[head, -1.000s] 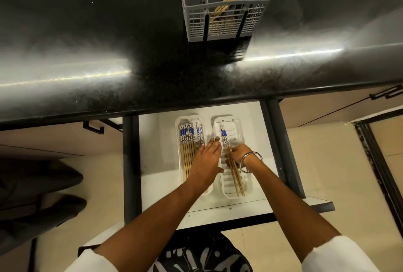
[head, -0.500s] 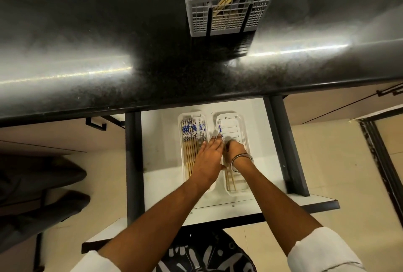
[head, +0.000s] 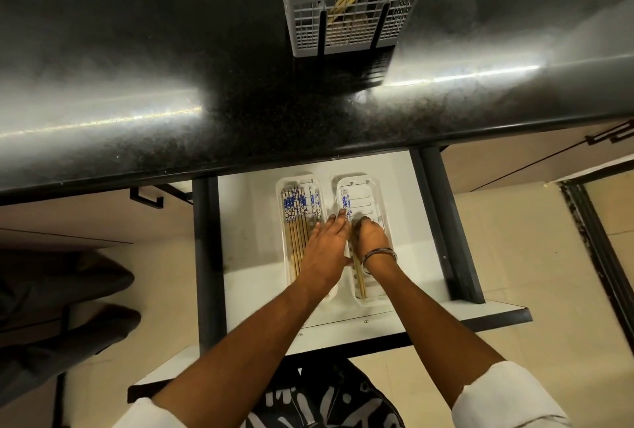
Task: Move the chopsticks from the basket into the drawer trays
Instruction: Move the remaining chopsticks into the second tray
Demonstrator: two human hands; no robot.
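Bamboo chopsticks (head: pixel 359 273) pinched by right hand (head: pixel 372 237) in right tray (head: pixel 376 201), flat left hand (head: pixel 326 249) alongside; careless release could leave them skewed across the ribs.

Head camera looks steeply down onto drawer (head: pixel 404 249).

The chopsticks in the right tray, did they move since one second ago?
Yes. The chopsticks now lie along the right tray's left edge; earlier they slanted across its middle.
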